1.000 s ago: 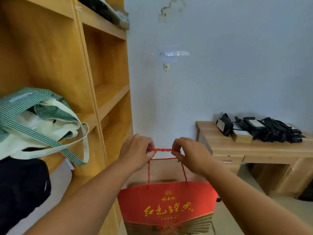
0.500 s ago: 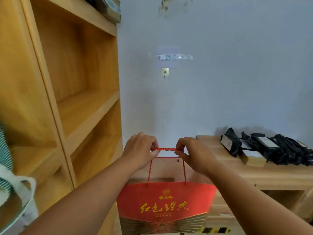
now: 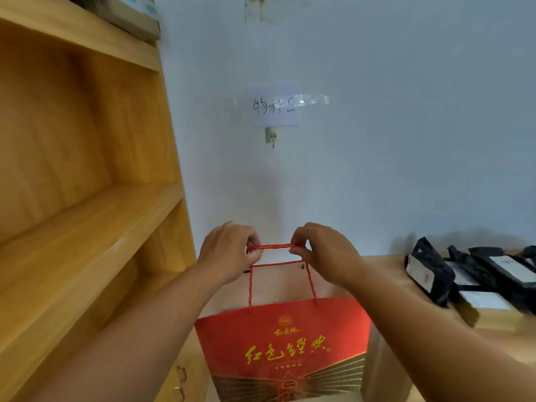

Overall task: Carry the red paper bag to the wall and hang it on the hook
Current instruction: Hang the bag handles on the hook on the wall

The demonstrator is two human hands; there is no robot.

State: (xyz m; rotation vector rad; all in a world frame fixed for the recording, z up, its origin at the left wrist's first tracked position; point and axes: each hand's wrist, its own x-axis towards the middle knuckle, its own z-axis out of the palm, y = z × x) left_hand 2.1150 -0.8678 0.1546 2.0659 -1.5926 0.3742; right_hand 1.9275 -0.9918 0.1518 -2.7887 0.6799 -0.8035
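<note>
The red paper bag point(image 3: 282, 343) with gold lettering hangs in front of me by its red rope handles. My left hand point(image 3: 229, 252) pinches the left end of the handle loop and my right hand point(image 3: 326, 252) pinches the right end, stretching the rope level between them. A small hook point(image 3: 272, 136) sits on the pale wall straight ahead, well above the hands, just under a taped paper label point(image 3: 274, 107) with handwriting.
A tall wooden shelf unit point(image 3: 87, 198) fills the left side, its edge close to my left arm. To the right a wooden desk point(image 3: 383, 265) carries several black packets point(image 3: 470, 274).
The wall, hook and label have grown larger and nearer. The striped bag on the shelf has passed out of view at the left. Both hands keep the same hold on the handles.
</note>
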